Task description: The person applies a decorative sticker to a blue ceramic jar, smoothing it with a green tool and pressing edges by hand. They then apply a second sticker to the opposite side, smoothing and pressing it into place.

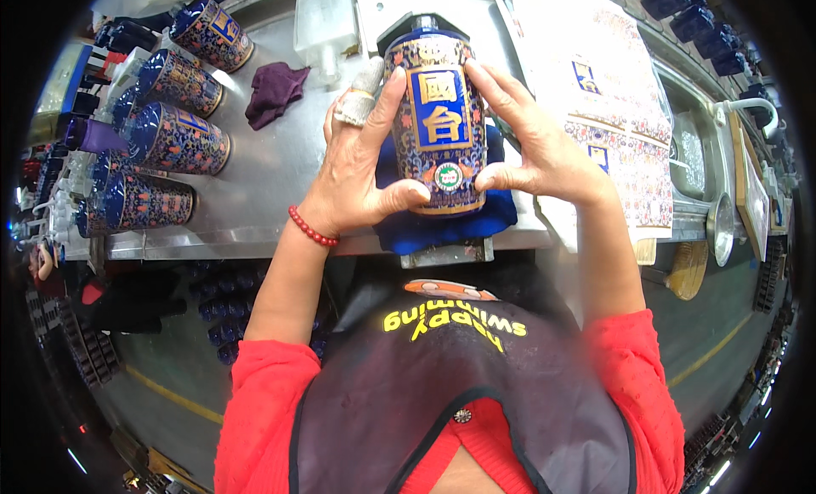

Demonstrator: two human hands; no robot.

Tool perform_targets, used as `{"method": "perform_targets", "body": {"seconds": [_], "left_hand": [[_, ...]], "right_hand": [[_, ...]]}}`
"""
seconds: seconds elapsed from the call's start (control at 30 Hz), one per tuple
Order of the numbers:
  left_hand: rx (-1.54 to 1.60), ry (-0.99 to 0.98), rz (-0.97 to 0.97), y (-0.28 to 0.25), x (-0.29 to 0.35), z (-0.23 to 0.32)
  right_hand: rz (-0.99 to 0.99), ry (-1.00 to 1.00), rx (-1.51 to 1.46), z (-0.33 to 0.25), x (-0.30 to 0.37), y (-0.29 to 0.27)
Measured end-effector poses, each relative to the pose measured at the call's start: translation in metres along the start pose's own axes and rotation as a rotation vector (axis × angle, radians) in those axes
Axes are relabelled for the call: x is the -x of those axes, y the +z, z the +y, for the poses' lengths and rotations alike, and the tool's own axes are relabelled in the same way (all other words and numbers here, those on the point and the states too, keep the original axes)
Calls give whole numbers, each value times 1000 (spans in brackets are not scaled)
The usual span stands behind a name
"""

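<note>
A blue bottle (438, 167) with a floral pattern, gold trim and a gold-bordered blue panel lies in front of me, its neck pointing away. My left hand (353, 167) grips its left side, with the thumb low on the front and pale wraps on some fingers. On the opposite side my right hand (548, 146) presses its fingers to the upper edge and its thumb near the base. Beneath the bottle is a dark blue padded support (501, 215) at the table's near edge. The bottle's underside is hidden.
Several similar patterned bottles (183, 137) line the left side. A crumpled purple cloth (276, 93) and a clear plastic container (323, 27) lie on the metal table (255, 167). Printed pattern sheets (625, 95) cover the right side, beside a sink (695, 175), a metal ladle (721, 231) and a brush (687, 269).
</note>
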State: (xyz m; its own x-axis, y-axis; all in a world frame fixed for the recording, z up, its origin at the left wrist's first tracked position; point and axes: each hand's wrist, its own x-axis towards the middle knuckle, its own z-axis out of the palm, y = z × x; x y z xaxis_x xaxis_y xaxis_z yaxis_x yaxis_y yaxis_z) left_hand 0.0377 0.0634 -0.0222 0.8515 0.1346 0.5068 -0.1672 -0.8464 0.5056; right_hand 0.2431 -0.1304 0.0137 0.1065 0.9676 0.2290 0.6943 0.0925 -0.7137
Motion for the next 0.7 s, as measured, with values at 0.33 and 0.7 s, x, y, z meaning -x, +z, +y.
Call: {"method": "perform_targets", "body": {"seconds": [0.33, 0.7], "left_hand": [[-56, -108, 28, -7, -13, 7], [60, -181, -14, -4, -8, 7]], "right_hand": [[-54, 85, -16, -10, -12, -12], [-15, 36, -124, -2, -11, -6]]}}
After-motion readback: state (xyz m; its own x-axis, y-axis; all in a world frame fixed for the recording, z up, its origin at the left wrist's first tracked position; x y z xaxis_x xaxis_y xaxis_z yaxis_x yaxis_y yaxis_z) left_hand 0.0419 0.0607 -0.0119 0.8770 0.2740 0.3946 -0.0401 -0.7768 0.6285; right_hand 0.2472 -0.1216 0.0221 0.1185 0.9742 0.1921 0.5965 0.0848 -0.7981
